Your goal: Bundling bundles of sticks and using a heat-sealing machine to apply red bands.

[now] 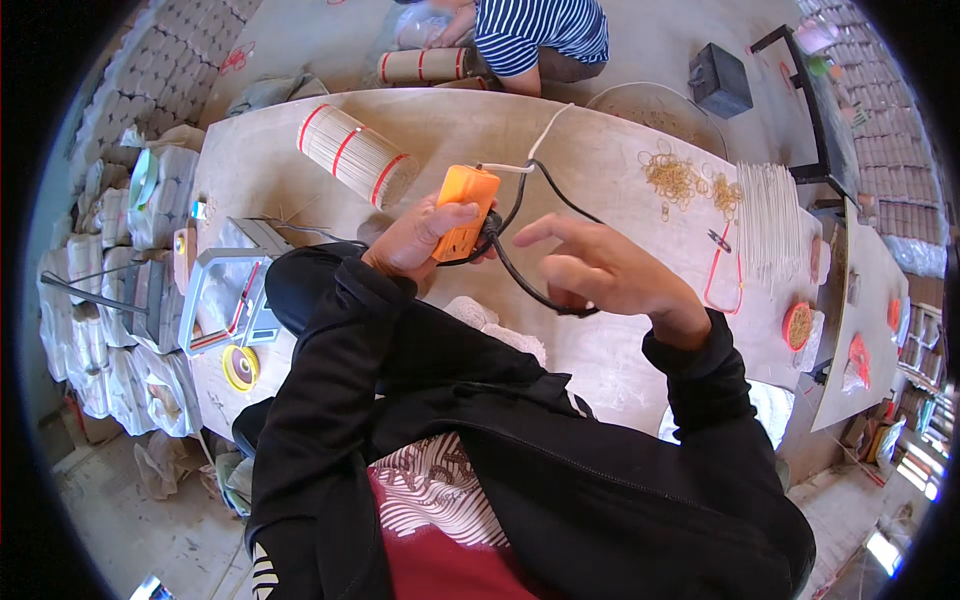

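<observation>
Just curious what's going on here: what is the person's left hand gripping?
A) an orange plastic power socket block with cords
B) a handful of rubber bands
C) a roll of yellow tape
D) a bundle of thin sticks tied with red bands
A: the left hand wraps around the orange plastic power socket block, black and white cords trailing from it.

On the table [600, 150], a banded bundle of sticks [355, 155] lies at ten o'clock from the socket block [464, 212], which sits above the table's middle in the left hand [420, 240]. The right hand [600, 272] is at four o'clock from it, a cable [515, 275] between them. Rubber bands [685, 180] and loose sticks [770, 220] lie at three o'clock; a scale [225, 290] at eight.
</observation>
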`<state>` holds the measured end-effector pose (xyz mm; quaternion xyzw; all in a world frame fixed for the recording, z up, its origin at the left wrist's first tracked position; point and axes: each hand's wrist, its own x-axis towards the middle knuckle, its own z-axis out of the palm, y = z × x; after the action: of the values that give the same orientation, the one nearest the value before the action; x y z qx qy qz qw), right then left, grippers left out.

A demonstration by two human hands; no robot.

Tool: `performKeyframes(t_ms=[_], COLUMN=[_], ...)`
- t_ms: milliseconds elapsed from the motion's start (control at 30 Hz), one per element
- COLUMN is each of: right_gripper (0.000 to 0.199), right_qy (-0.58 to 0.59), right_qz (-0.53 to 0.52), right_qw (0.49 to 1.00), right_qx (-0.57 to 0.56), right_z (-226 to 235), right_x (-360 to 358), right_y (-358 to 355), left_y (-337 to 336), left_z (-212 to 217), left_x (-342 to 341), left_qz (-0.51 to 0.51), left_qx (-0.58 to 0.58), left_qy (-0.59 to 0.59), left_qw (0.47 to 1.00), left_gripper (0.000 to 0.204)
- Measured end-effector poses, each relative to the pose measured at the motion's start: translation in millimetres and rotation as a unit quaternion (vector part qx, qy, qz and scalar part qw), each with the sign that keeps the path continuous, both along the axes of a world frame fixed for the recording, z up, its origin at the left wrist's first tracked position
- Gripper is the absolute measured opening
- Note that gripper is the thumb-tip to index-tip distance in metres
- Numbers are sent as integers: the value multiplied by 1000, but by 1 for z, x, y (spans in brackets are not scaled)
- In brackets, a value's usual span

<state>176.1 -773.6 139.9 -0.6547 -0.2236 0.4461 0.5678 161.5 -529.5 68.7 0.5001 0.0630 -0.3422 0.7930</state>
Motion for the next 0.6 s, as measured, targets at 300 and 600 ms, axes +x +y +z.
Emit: performKeyframes(t_ms=[300,600], right_gripper=[23,19], right_qy=[-12,-88], right_qz=[-105,-344], right_qw=[991,928], right_qx=[-79,110], right_z=[-73,-75], right_x=[-12,11], right_y=[36,-45], left_y=[0,6], left_z=[-3,12], left_x=[-2,-1], left_qz=[38,67], left_qx=[16,3], left_qy=[-63,44], left_qw=[997,997], left_gripper=[51,51])
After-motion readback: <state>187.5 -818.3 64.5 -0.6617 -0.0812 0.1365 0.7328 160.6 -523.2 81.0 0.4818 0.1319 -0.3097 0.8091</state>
